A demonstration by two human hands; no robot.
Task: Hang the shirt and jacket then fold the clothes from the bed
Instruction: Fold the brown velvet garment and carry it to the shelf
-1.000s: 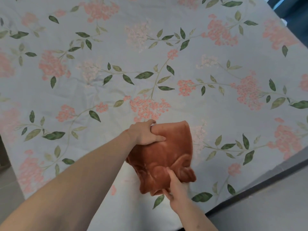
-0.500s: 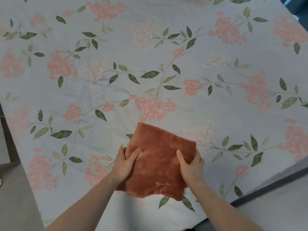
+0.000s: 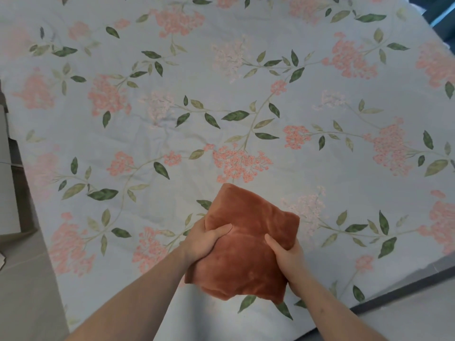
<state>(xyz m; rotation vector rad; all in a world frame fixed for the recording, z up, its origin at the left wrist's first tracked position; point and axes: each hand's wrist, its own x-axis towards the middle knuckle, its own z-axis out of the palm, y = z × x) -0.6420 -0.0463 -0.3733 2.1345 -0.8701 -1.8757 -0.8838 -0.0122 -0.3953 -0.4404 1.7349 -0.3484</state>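
A rust-brown plush garment (image 3: 246, 244), folded into a thick square, is near the bed's front edge. My left hand (image 3: 205, 239) grips its left side, thumb on top and fingers curled under. My right hand (image 3: 285, 254) grips its right side the same way. The near part of the bundle looks raised off the bed (image 3: 172, 134), which has a pale blue sheet with pink flowers and green leaves. No shirt, jacket or hanger is in view.
The bed's front edge (image 3: 369, 303) runs diagonally at the lower right, with grey floor (image 3: 418, 311) beyond it. More grey floor and a pale box-like object (image 3: 7, 193) lie along the bed's left side.
One second ago the garment was half folded under my hands. It is now a neat square, and both hands have closed round its sides and tilted its near part up.
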